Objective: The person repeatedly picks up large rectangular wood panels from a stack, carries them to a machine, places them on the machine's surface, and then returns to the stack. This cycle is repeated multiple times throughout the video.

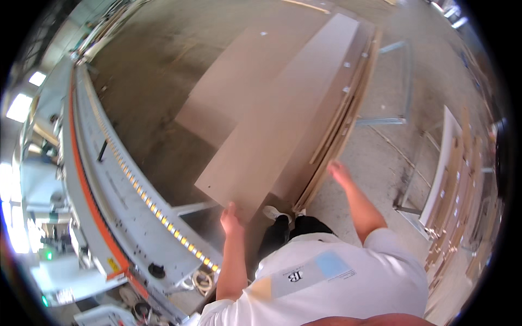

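A long brown board (261, 136) stretches away from me on top of other boards. My left hand (231, 220) is closed on its near edge, with the thumb on the upper face and the other fingers mostly hidden. My right hand (338, 171) is off to the right, beside the long edges of the stacked boards (340, 127). It is smeared by motion, so its fingers do not read clearly, and nothing shows in it. Another wide brown board (212, 103) juts out on the left beneath the long one.
A long grey machine (114, 179) with an orange strip and a row of yellow rollers runs along my left. To the right are a metal frame (405, 81) on the concrete floor and leaning panels and strips (451, 185). My feet (277, 213) stand close to the stack.
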{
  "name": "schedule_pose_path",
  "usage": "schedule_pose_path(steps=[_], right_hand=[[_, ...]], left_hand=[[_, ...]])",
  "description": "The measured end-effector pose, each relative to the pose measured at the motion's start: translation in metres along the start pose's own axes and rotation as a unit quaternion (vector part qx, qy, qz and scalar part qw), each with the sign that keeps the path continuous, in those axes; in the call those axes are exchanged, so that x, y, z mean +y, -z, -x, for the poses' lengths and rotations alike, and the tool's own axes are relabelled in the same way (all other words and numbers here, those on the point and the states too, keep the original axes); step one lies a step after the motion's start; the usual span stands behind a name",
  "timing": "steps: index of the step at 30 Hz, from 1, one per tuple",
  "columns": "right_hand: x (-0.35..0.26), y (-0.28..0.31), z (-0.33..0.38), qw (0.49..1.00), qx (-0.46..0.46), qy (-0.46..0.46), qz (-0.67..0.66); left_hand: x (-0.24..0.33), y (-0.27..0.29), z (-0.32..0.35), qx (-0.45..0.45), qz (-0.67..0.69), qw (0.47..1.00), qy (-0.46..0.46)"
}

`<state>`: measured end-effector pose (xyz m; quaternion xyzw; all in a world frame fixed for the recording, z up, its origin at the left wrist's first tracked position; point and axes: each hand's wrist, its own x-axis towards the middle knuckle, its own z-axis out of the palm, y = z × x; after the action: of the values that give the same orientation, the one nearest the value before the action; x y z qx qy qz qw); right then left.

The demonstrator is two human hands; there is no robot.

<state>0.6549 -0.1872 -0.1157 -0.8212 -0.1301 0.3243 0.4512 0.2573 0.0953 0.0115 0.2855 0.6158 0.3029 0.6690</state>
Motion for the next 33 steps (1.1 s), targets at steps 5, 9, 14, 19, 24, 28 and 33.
schedule_pose_path(steps=[5, 9, 14, 19, 24, 28, 33], right_hand=[[-0.131, -0.048, -0.035, 0.984, -0.047, -0.090, -0.147], [-0.156, -0.107, -0.028, 0.961, -0.053, -0.171, -0.210], [-0.150, -0.207, 0.048, 0.960, -0.071, -0.238, -0.129], [-0.129, -0.286, 0.131, 0.927, -0.193, -0.293, -0.133], [-0.162, -0.334, 0.204, 0.869, -0.356, -0.327, -0.100], [-0.173, -0.327, 0.182, 0.803, -0.489, -0.338, -0.039], [-0.142, -0.270, 0.046, 0.873, -0.308, -0.369, -0.087]], left_hand=[[0.037, 0.103, 0.096, 0.074, 0.065, 0.994, -0.038], [0.038, 0.206, 0.124, 0.139, 0.117, 0.981, -0.068], [0.016, 0.361, 0.125, 0.201, 0.028, 0.975, -0.092], [0.017, 0.497, 0.110, 0.310, -0.084, 0.943, -0.083], [0.044, 0.594, 0.107, 0.433, -0.259, 0.861, -0.066], [0.055, 0.598, 0.116, 0.555, -0.395, 0.714, -0.164], [0.054, 0.480, 0.099, 0.526, -0.539, 0.638, -0.162]])
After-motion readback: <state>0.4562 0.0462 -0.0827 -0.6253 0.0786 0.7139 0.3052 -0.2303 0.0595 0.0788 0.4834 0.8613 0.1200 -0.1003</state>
